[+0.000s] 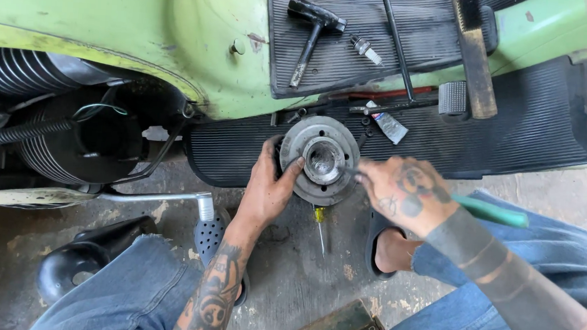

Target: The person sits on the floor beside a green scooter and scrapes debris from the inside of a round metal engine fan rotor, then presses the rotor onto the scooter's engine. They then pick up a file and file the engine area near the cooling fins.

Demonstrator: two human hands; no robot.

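Round grey metal hub disc (323, 159), clamped by the left hand (269, 187) at its rim, just beside the right hand (402, 190) closed on a green-handled tool (490, 212); slipping tip could gouge the bore.

Both hands (271, 184) (402, 193) (seemingly) gripping.

Stained concrete floor (299, 282) (cracked, oily) beneath a pale-green scooter body (111, 14), daylit.
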